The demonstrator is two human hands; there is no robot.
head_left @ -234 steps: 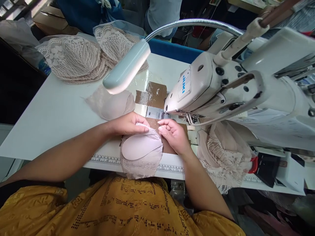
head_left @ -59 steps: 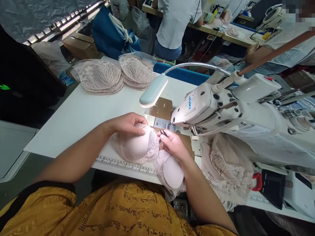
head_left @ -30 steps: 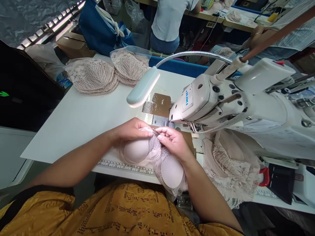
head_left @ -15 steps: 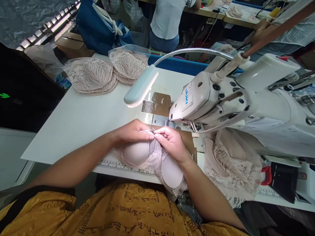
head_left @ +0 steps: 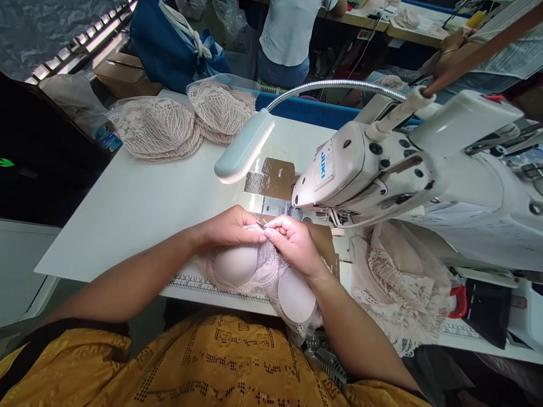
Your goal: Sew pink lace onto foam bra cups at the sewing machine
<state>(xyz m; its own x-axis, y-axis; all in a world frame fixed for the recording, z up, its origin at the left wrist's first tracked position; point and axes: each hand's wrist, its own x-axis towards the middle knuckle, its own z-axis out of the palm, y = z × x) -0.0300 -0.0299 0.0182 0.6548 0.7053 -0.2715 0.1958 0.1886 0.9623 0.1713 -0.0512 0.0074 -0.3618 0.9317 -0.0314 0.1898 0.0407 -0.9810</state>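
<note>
A pale pink lace bra (head_left: 236, 265) with moulded cups lies at the front edge of the sewing table, one cup hanging partly over it. My left hand (head_left: 231, 227) pinches the bra's upper edge between thumb and fingers. Close against it, my right hand (head_left: 294, 240) is closed on the same edge, thumb and forefinger pressed together. A small dark sliver (head_left: 261, 225) shows between the fingertips; its kind is too small to make out. Just beyond both hands is the needle area of a white sewing machine (head_left: 335, 164).
Stacked lace cups (head_left: 155, 127) lie at the back left of the white table (head_left: 169, 198). A lamp (head_left: 244, 148) hangs over the work. More lace bras (head_left: 399, 282) are heaped on the right, near red-handled scissors (head_left: 459, 301). A co-worker (head_left: 288, 34) sits beyond.
The view has shifted very slightly. Both hands keep their pinch on the bra in nearly the same spot, with only a slight movement at the fingertips.
</note>
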